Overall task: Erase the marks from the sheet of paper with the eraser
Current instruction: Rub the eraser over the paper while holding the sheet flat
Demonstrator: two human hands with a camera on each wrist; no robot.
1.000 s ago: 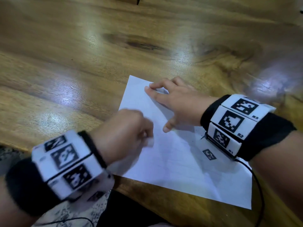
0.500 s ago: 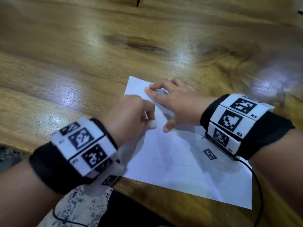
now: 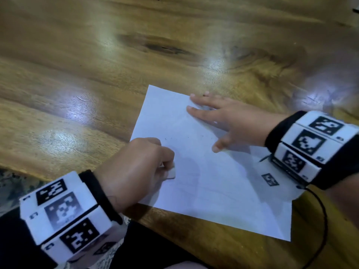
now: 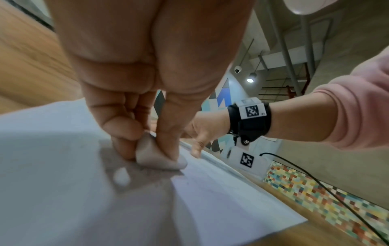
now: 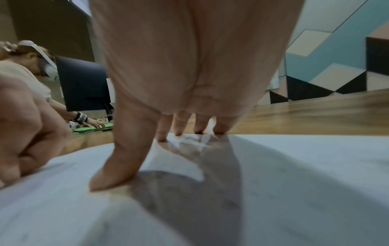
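Sliding back toward the near edge, the left hand (image 3: 136,167) pinches the eraser (image 3: 172,173) down on the sheet of paper (image 3: 213,181) while the right hand (image 3: 229,121), fingers now flattened, pins it — rubbing looks ongoing, faint marks remaining.

We see a glossy wooden worktop (image 3: 81,78) with dark knots in its grain; a white sheet of paper (image 3: 223,191) lies flat on it near the front edge.

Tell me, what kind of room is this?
Probably a shared workroom or office. A dark monitor stands on the long wooden table, another person works farther along it, and a security camera hangs overhead.
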